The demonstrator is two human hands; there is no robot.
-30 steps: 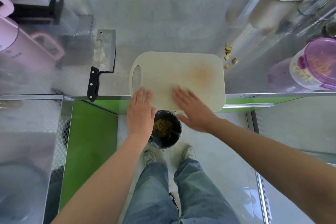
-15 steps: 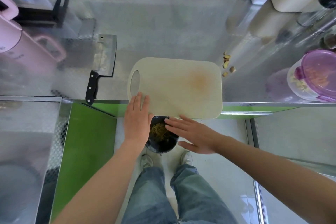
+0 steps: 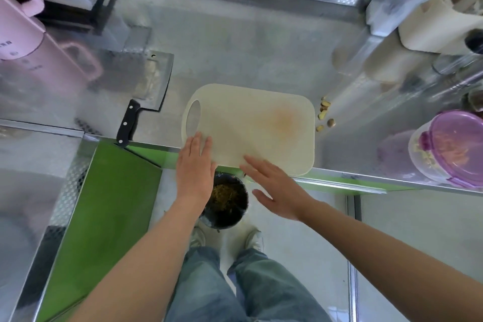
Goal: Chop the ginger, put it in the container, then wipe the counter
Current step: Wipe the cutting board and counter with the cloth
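A cream cutting board [image 3: 251, 123] with an orange stain lies on the steel counter [image 3: 235, 42], its near edge over the counter's front edge. My left hand [image 3: 194, 167] rests flat on the board's near left corner, fingers straight. Flat and open, my right hand [image 3: 277, 185] has its fingertips on the board's near edge. Below the edge, on the floor, stands a dark bin [image 3: 226, 202] with yellowish scraps inside. A few ginger pieces [image 3: 324, 114] lie on the counter right of the board. A clear container with a purple lid [image 3: 454, 144] holds chopped ginger at the right.
A cleaver [image 3: 149, 91] with a black handle lies left of the board, bits stuck to its blade. A pink appliance [image 3: 39, 60] stands at the far left. Cream canisters and glass bottles [image 3: 431, 42] crowd the back right. My shoes and jeans [image 3: 235, 269] are below.
My right hand swept from the board's middle back off its near edge, and now has its fingertips on that edge again. The left hand stayed on the corner.
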